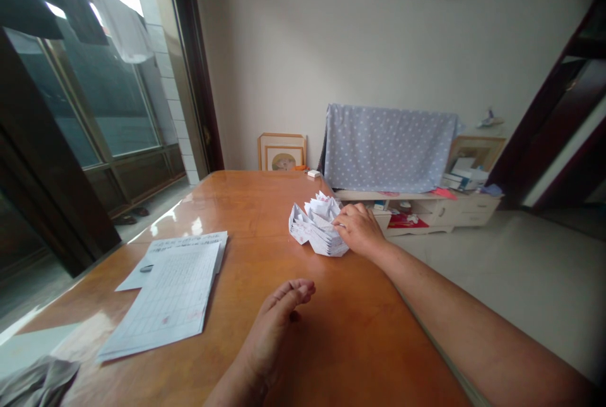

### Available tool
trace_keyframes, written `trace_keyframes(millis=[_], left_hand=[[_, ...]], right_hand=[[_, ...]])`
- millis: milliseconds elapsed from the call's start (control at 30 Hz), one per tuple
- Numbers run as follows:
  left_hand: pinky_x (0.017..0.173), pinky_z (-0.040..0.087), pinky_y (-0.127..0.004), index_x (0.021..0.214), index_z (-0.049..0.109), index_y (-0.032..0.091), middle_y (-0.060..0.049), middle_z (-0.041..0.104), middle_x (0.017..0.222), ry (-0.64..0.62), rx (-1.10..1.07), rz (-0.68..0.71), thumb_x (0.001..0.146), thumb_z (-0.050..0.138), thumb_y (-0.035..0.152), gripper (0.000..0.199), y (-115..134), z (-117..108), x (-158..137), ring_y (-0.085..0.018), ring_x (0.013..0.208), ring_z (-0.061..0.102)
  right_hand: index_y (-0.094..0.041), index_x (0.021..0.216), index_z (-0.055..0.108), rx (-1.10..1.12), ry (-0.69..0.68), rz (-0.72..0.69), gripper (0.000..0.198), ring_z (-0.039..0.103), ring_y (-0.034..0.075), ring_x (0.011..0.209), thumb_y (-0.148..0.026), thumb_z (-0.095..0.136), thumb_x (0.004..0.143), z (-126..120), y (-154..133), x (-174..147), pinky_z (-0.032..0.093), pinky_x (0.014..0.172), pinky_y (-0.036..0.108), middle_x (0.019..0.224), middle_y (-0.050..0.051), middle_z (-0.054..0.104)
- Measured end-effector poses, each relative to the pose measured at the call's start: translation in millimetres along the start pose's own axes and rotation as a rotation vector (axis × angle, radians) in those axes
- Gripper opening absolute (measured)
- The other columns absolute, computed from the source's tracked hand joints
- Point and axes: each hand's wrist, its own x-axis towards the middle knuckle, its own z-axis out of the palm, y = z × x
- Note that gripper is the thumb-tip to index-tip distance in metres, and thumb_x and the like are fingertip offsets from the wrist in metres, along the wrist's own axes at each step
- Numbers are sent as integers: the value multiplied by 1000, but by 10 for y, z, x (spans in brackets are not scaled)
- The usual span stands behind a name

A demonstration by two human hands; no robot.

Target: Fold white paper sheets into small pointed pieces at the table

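Touching the folded-paper bundle [322,235] lightly suits my right hand [362,228], pinch unclear, my left hand [279,315] loosely open before it.

One head-worn view, forward and down across a table [258,208], wall [303,53] beyond.

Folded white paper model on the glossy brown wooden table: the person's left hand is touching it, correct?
Wrong hand: the head view shows the person's right hand, not the left hand, touching the folded white paper model on the glossy brown wooden table.
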Motion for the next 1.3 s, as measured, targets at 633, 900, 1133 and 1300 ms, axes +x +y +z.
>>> trace_keyframes(millis=[633,900,1133,1300], left_hand=[[85,38,-35,108,72,24,-8,68,121,-25,23,19,87,62,52,36,-39,-47,18,-29,117,55],[86,38,-36,106,72,25,-7,69,118,-22,31,11,87,62,50,33,-30,-46,11,-28,114,56],[86,38,-36,106,72,25,-8,69,118,-26,33,16,87,61,51,34,-30,-44,10,-28,113,56],[85,38,-35,105,73,25,-7,69,117,-18,36,15,86,63,52,34,-31,-44,12,-27,112,57]], right_hand=[[-22,134,55,30,-135,-20,50,48,31,123,-26,56,84,48,-65,14,33,102,45,131,12,62],[-16,160,23,57,-305,-54,85,19,34,151,-51,51,87,235,-75,-61,11,118,56,164,17,28],[-13,160,20,98,-343,-34,87,24,35,150,-57,47,90,289,-105,-115,4,118,62,163,20,28],[-16,159,24,151,-343,-40,85,26,35,149,-54,51,88,234,-115,-108,4,118,63,162,17,30]])
